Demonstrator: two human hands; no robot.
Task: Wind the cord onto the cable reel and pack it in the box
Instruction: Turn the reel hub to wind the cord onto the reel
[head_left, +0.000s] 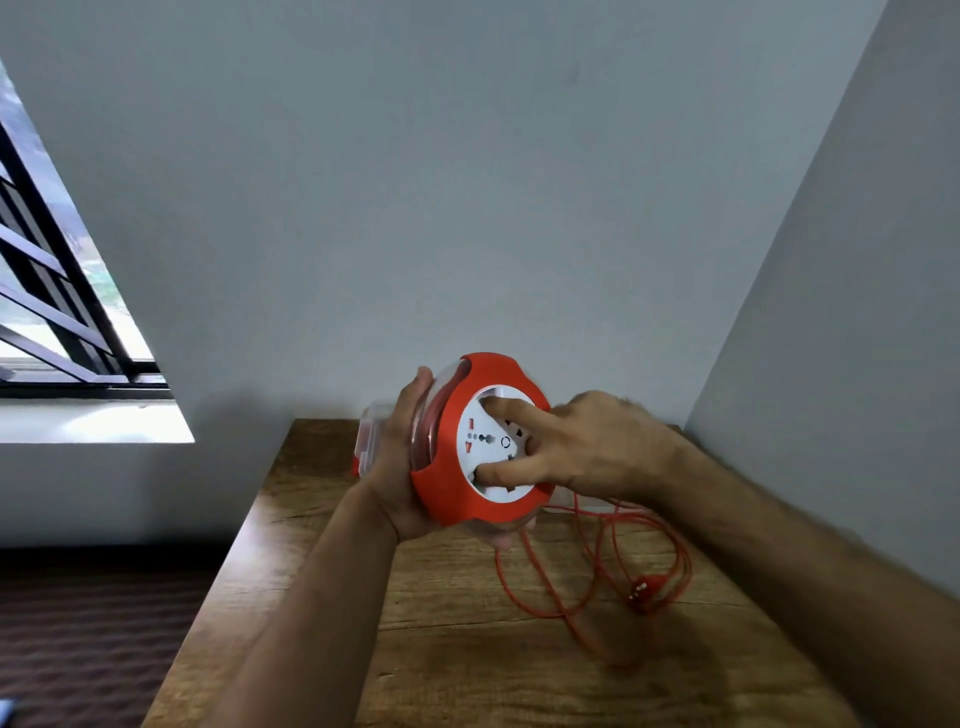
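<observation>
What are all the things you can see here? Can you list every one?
cable reel: one, red rim with a white socket face, held up above the table
cord: one, red, lying in loose loops on the table, right of the reel
plug: one, red, at the cord's end on the table
box: one, clear plastic with red parts, on the table behind the left hand, mostly hidden
table: one, brown wood, in the room's corner
window: one, black bars, on the left
walls: grey, behind and to the right
left hand: one, grips the reel's left side
right hand: one, fingers on the white face
</observation>
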